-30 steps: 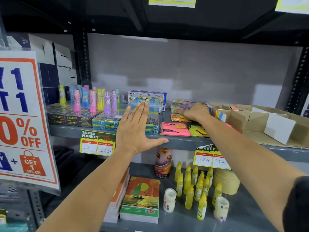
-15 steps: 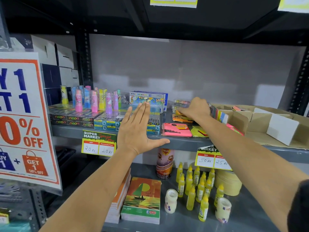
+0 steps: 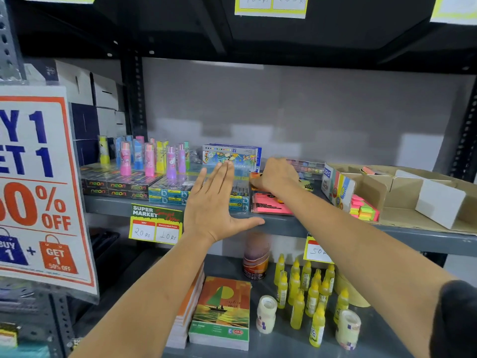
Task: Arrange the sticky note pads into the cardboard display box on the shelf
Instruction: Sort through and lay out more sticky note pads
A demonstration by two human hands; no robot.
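Observation:
My right hand [image 3: 277, 177] reaches onto the middle shelf, its fingers curled over an orange sticky note pad [image 3: 254, 182]. In front of it lies a flat pink sticky note pad [image 3: 268, 206], and a yellow pad [image 3: 308, 187] peeks out behind my wrist. Further back sits a stack of wrapped pads [image 3: 308, 166]. The cardboard display box [image 3: 374, 187] stands to the right, with neon pink, green and yellow pads [image 3: 364, 210] at its front left corner. My left hand [image 3: 214, 202] is flat and open in front of the shelf, holding nothing, thumb along the shelf edge.
Left on the same shelf are crayon boxes [image 3: 232, 156], pencil boxes [image 3: 170, 193], neon packs [image 3: 116, 187] and upright coloured tubes [image 3: 149, 158]. A white insert [image 3: 438, 202] lies in the cardboard box. The lower shelf holds notebooks [image 3: 222, 311] and yellow glue bottles [image 3: 309, 288]. A sale sign [image 3: 38, 187] hangs left.
My right hand has moved left, away from the box's edge and over the orange pad. My left hand stays as it was.

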